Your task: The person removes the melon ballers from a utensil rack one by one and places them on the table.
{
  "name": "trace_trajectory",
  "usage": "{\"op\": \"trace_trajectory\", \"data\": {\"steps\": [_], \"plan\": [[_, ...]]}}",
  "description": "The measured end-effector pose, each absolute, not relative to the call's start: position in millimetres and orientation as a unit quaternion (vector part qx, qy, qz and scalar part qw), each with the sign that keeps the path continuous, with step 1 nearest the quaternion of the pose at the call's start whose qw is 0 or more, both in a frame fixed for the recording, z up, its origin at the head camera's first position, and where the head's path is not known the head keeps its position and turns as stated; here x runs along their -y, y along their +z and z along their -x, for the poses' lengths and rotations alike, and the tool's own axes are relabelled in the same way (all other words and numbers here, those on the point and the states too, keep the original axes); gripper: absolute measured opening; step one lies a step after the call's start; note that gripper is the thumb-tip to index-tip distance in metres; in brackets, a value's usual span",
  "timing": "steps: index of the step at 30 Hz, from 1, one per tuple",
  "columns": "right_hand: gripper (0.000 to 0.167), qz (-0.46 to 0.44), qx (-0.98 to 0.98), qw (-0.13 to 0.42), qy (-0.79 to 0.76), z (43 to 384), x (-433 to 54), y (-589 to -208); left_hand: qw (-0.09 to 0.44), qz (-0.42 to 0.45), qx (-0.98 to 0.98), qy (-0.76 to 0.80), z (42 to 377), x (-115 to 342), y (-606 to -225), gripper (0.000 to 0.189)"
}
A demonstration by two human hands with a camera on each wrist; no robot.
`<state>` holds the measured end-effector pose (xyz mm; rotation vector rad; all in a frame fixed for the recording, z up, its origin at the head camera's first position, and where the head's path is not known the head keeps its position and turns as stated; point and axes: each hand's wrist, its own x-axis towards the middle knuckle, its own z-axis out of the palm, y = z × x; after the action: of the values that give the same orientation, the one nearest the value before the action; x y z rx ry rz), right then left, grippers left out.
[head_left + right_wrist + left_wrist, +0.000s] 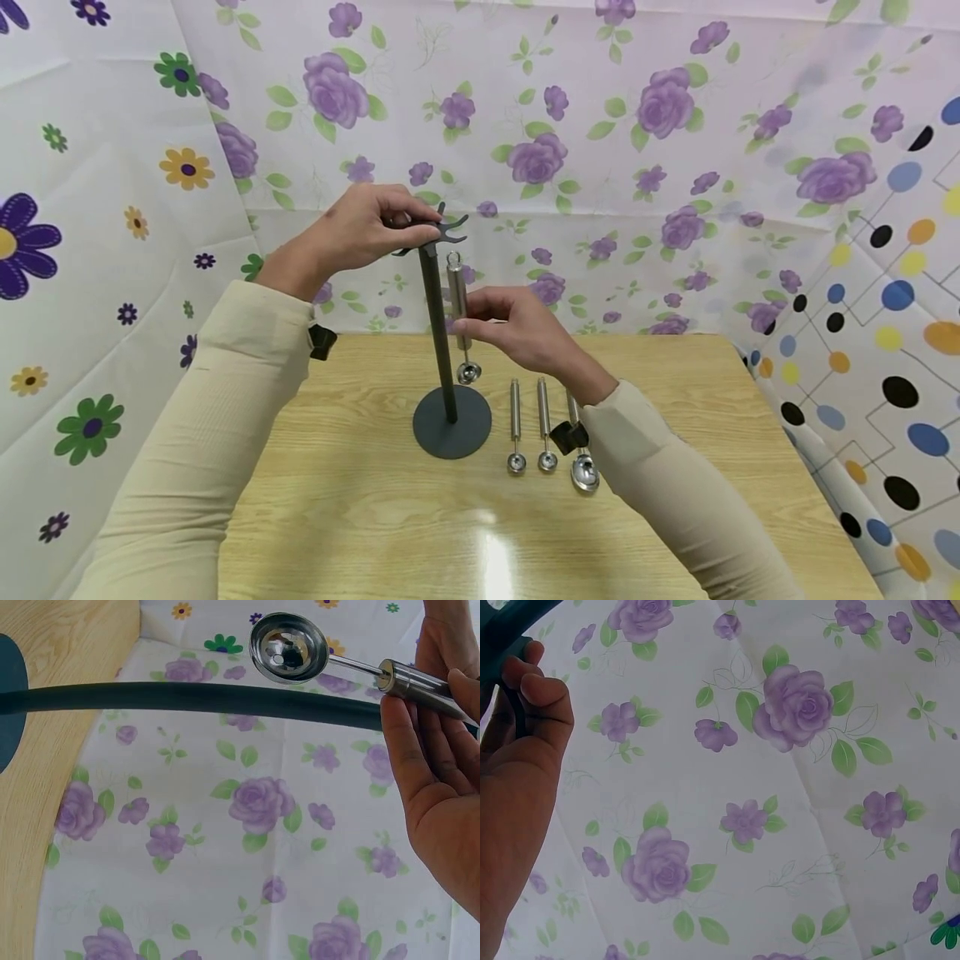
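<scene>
My left hand (367, 227) grips the hooked top of a dark utensil stand (435, 333), thumb and fingers around its prongs. That hand (525, 765) shows at the left edge of the left wrist view. Just right of the pole, my right hand (517, 327) pinches a steel melon baller (456, 287) by its handle. The baller hangs upright, its ring end up near the hooks and its round scoop down. In the right wrist view the hollow of the scoop (289, 646) faces the camera, and the fingers lie along the handle.
On the wooden table (360, 517), right of the stand's round base (431, 437), lie two more melon ballers, a left one (515, 412) and a middle one (543, 408), and a larger scoop (585, 472) partly behind my right wrist. Patterned cloth (540, 158) encloses the back and sides.
</scene>
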<state>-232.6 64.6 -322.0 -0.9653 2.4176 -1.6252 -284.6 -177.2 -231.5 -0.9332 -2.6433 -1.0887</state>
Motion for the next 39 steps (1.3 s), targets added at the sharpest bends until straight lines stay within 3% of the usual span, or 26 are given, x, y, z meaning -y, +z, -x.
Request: {"op": "trace_trajectory", "data": {"steps": [39], "plan": [[0.03, 0.18, -0.846, 0.02, -0.501, 230, -182, -374, 0.08, 0.32, 0.869, -0.37, 286, 177, -236, 0.021]]}}
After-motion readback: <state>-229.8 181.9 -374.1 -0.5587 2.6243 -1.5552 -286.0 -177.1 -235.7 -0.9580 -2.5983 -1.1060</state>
